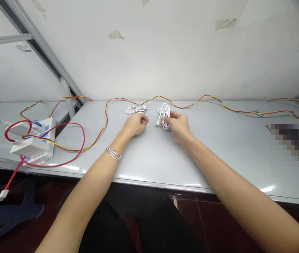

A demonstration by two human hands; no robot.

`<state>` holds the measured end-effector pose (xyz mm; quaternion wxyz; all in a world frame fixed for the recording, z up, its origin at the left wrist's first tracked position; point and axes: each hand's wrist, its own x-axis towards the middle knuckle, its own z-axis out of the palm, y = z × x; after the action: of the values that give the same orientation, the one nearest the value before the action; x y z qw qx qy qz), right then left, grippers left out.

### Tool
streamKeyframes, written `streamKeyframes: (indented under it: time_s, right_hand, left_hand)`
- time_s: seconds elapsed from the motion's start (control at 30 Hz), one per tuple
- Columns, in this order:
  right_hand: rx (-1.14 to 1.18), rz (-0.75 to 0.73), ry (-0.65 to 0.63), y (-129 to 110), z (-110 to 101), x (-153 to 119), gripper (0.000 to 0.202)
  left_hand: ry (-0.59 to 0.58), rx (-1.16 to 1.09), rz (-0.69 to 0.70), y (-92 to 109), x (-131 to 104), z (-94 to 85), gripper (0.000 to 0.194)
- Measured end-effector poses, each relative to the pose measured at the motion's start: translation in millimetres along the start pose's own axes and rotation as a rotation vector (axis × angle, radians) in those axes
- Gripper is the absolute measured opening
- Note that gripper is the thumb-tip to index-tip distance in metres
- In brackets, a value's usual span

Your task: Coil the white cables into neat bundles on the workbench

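Observation:
A coiled white cable [165, 116] with a white connector at its lower left is pinched between the thumb and fingers of my right hand [179, 124], just above the grey table. My left hand [136, 124] is closed in a pinch, with a short thin black tie [147, 118] at its fingertips. Right behind the left hand lies another white cable bundle [136, 109], bound around its middle with something dark. The two hands are apart, with bare tabletop between them.
On the left of the grey table [149, 161] stand a white power strip [51, 135] and white adapters [31, 147] with red cables. A red and yellow wire [207, 95] runs along the wall. A pixelated object [297, 140] lies at right.

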<state>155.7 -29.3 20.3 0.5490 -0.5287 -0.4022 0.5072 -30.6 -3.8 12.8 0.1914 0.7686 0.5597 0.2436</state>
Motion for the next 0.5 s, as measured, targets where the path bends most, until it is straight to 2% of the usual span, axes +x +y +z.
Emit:
streamKeyframes:
  time_s: [0.17, 0.33, 0.4, 0.5]
  right_hand:
    - [-0.004, 0.013, -0.037, 0.8, 1.4, -1.2, 0.025]
    - [-0.030, 0.034, -0.148, -0.1, 0.0, -3.6, 0.029]
    - [-0.031, 0.030, -0.213, -1.2, -0.8, -5.5, 0.035]
    - [0.000, -0.022, -0.349, -2.9, -1.0, -9.0, 0.034]
  left_hand:
    - [0.125, 0.058, -0.058, -9.7, 3.7, -3.4, 0.021]
    - [0.240, 0.008, -0.032, -1.6, 3.5, -3.7, 0.018]
    - [0.224, -0.113, -0.020, 5.2, 1.4, -2.2, 0.023]
    - [0.094, -0.394, -0.038, 13.7, -2.6, 2.4, 0.042]
